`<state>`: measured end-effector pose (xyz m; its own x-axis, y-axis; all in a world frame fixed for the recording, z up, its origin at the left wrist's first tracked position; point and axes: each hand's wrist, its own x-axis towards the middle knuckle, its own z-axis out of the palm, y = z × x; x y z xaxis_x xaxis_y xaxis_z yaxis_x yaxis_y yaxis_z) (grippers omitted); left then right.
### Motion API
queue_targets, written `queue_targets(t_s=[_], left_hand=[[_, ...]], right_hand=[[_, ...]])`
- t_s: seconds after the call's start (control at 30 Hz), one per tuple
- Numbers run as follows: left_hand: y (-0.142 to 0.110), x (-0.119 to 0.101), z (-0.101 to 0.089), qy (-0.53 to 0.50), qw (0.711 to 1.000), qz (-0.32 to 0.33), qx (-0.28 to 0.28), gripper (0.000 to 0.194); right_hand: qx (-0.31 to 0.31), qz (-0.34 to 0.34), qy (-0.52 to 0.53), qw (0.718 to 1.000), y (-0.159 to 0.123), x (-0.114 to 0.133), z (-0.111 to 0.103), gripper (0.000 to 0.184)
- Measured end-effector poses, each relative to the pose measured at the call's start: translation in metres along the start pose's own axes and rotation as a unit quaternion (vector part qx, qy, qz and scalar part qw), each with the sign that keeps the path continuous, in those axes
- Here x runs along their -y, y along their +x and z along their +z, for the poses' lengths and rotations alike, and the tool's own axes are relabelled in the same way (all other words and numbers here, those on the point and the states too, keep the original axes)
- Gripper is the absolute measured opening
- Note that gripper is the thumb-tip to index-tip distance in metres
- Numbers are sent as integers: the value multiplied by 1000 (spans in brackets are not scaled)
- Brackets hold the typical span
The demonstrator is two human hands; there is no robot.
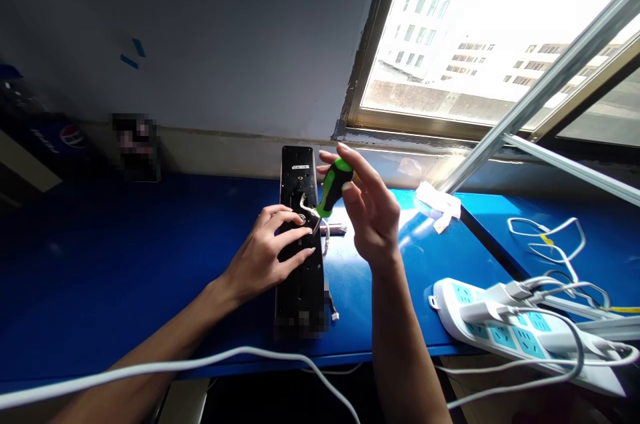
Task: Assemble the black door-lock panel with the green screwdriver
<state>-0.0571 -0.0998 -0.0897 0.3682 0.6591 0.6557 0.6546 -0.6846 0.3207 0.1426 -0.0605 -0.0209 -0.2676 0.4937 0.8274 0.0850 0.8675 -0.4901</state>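
Observation:
A long black panel [299, 174] lies flat on the blue table [125, 257], its length running away from me. My left hand [267, 251] rests on its middle, fingers spread flat, pressing it down. My right hand [367, 211] holds a screwdriver with a green and black handle [334, 187] between thumb and fingertips. The screwdriver tilts down to the left, its tip at a small round fitting on the panel beside my left fingertips. Thin white wires come out of the panel near the tip.
A white power strip [495, 327] with several plugs and white cables lies at the right front. A crumpled white piece [440, 203] sits near the window sill. A white cable [200, 364] crosses the foreground. Aluminium bars [550, 81] slant across the window.

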Motion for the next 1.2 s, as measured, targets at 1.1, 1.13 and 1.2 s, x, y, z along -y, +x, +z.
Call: queue_targets(t_s=[1.1,1.13,1.2], left_hand=[[1,0,-3,0,1000,-10,17,28],[1,0,-3,0,1000,-9,17,28],[1,-1,-3,-1,1000,-9,18,28]], right_hand=[[-44,-9,86,995,10,3,-2,38],[-44,-6,90,995,10,3,-2,38],[-70,-12,59,996,9,4,-3,35]])
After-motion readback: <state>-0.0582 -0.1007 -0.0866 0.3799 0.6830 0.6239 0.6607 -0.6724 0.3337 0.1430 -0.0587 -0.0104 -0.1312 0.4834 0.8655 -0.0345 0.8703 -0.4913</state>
